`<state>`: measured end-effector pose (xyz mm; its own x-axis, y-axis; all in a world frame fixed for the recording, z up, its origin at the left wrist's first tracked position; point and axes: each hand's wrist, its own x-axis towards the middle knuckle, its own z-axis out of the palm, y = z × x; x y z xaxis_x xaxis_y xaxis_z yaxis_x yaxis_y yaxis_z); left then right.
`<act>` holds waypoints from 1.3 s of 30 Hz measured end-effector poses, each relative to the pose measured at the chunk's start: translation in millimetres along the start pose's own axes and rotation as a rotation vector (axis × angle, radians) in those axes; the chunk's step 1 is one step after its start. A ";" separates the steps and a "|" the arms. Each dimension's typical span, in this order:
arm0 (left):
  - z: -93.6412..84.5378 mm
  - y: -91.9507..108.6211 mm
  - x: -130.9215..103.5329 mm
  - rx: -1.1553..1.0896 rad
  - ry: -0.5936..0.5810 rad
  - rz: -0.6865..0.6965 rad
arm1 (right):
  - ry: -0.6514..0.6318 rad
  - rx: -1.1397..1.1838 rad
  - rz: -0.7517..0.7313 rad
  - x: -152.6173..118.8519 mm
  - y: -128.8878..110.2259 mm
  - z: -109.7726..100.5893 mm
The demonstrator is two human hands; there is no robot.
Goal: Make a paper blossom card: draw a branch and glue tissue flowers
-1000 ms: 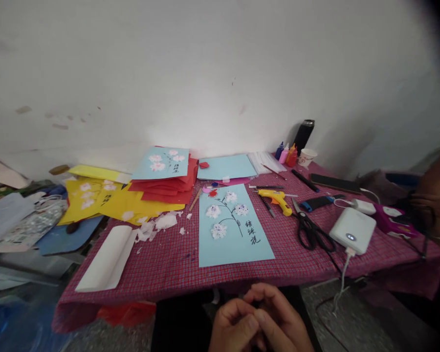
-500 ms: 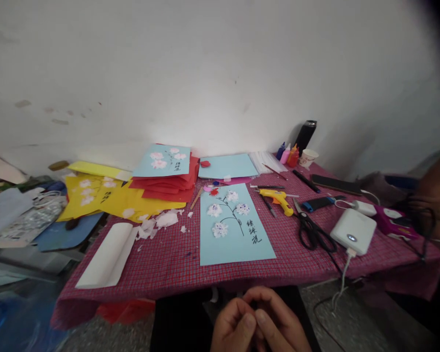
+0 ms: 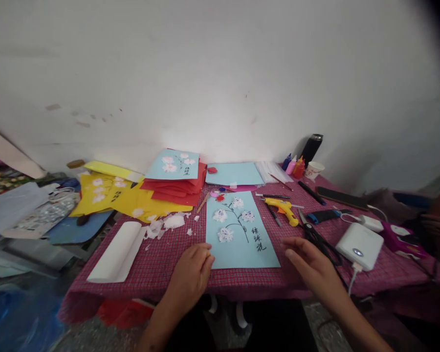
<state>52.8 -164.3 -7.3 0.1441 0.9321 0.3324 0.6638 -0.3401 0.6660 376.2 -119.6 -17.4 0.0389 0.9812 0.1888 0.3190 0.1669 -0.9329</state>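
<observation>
A light blue sheet point(image 3: 238, 256) lies flat on the table, with white crumpled-paper flowers flecked purple, a drawn dark branch and black brush writing. My left hand point(image 3: 192, 271) is at its lower left corner, fingers curled together and overlapping the edge. What they hold, if anything, is hidden. To the right of the sheet my right hand point(image 3: 311, 266) hovers apart from it, holding nothing, with thumb and fingers apart. Just behind that hand lie black-handled scissors point(image 3: 317, 239), partly covered. A yellow glue gun point(image 3: 284, 209) rests beyond the sheet's right side.
At left are a folded white paper point(image 3: 115, 254), torn white scraps point(image 3: 174, 221) and yellow sheets point(image 3: 95, 193). Red sheets point(image 3: 176, 188) are stacked behind. A white power bank point(image 3: 359, 244), paint bottles point(image 3: 292, 166) and a paper cup point(image 3: 314, 169) are at right. Another person sits at far right.
My hands were together over my lap. They have parted and risen to the table, the left to the sheet's left corner, the right beyond its right side. The view has shifted slightly.
</observation>
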 end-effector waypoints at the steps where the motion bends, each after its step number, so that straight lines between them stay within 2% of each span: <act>1: 0.6 -6.5 3.5 0.055 -0.016 0.028 | 0.006 0.022 0.007 10.9 0.6 0.0; 5: 9.1 -20.4 5.8 0.182 -0.047 0.080 | -0.061 0.161 0.126 39.7 0.4 8.2; 9: 11.4 -22.2 2.6 0.214 -0.054 0.100 | -0.095 0.422 0.278 51.9 -3.1 15.9; 13: 10.5 -23.0 2.6 0.219 -0.052 0.100 | -0.092 0.543 0.424 59.9 -7.3 15.9; 21: 12.3 -24.9 3.1 0.248 -0.067 0.110 | -0.125 0.555 0.489 65.4 -6.8 19.5; 26: 10.2 -22.5 3.3 0.253 -0.055 0.124 | -0.102 0.590 0.502 66.5 -2.6 25.6; 29: 9.5 -21.6 3.4 0.248 -0.049 0.131 | -0.112 0.585 0.508 70.3 -2.8 28.2; 31: 9.4 -21.6 3.4 0.240 -0.048 0.126 | -0.173 0.552 0.503 75.1 -3.1 30.7; 35: 9.3 -22.7 3.4 0.216 -0.050 0.117 | -0.292 0.276 0.490 88.9 -0.2 38.7; 39: 9.4 -25.2 2.1 0.186 -0.049 0.083 | -0.298 0.109 0.472 101.3 5.0 45.8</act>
<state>43.3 -152.6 -29.6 0.2364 0.9083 0.3452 0.7713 -0.3915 0.5018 338.4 -15.0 -17.0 -0.1205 0.9340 -0.3362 0.2316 -0.3029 -0.9245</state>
